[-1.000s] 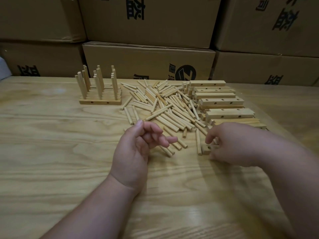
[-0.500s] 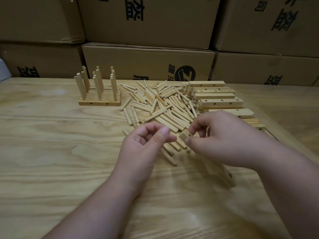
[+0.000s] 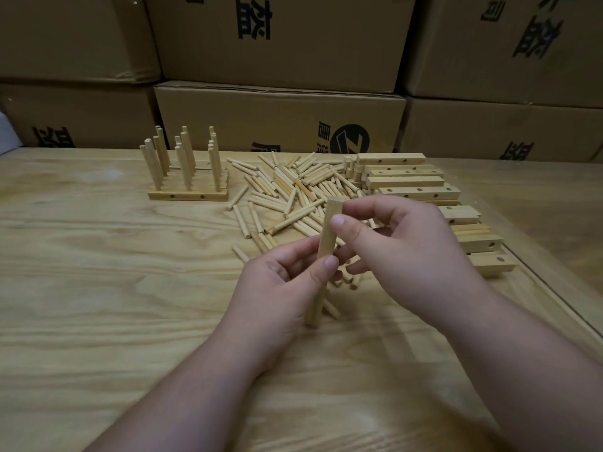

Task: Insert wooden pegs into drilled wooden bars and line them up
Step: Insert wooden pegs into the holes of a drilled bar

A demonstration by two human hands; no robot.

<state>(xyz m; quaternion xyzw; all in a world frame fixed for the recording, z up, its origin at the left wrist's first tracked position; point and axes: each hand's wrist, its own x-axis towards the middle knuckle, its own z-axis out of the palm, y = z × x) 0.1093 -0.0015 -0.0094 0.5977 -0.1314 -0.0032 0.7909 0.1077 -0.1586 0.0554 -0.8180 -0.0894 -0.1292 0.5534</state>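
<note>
Closest to the camera, both forearms reach in over the wooden table [image 3: 98, 288], and the two hands meet in the middle around one wooden bar [image 3: 329, 233] held nearly upright, just above the tabletop. The left hand [image 3: 280, 288] pinches the bar's lower part between thumb and curled fingers, while the right hand [image 3: 401, 252] has its thumb and index finger clamped on the upper part, with the other fingers curled loosely behind. The bar's bottom end pokes out below the left hand, and whether any holes face the camera is hard to tell from here. Right behind the hands there's a messy pile of loose pegs [image 3: 293, 194] spread flat on the table, some lying right under the fingers. To the right of the pile sits a stack of drilled bars [image 3: 421, 192] laid side by side, holes showing on their sides. Further back on the left, well apart from the pile, stand the finished bars [image 3: 187, 194] lined up together with pegs sticking straight up out of them. Behind everything, cardboard boxes [image 3: 277, 119] with black print are stacked like a wall.
</note>
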